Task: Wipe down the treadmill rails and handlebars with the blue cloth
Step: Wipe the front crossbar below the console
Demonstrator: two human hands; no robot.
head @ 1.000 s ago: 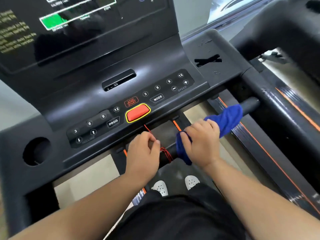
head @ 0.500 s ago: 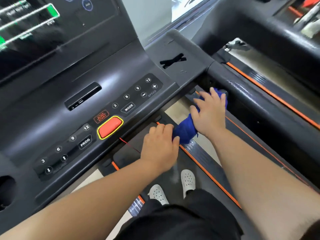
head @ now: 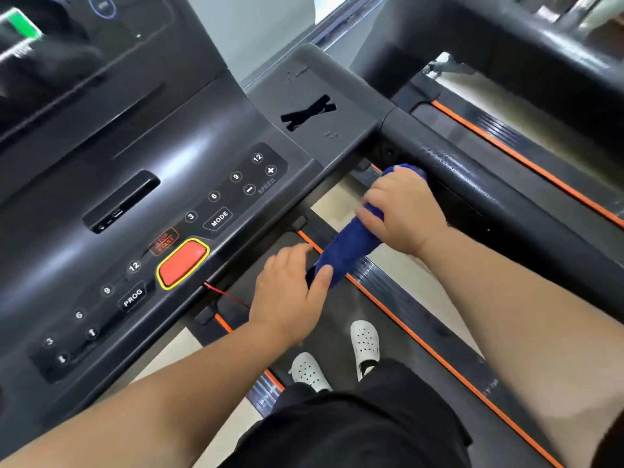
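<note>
The blue cloth [head: 347, 246] is wrapped around the short front handlebar below the console, so most of that bar is hidden. My right hand [head: 403, 211] grips the cloth near the bar's far right end, close to the thick black right side rail [head: 472, 184]. My left hand [head: 290, 295] holds the bar at the cloth's left end, thumb pressed on the blue fabric. Both hands are closed around the bar.
The grey console [head: 162, 184] with its red stop button [head: 182, 263] and keypads stands just left of the hands. A thin red safety cord [head: 224, 294] hangs under it. My white shoes [head: 363, 339] stand on the belt, with orange-edged side strips [head: 415, 342] to the right.
My right hand slid the cloth along the front handlebar toward its right end. My left hand followed to the right. The view also turned right.
</note>
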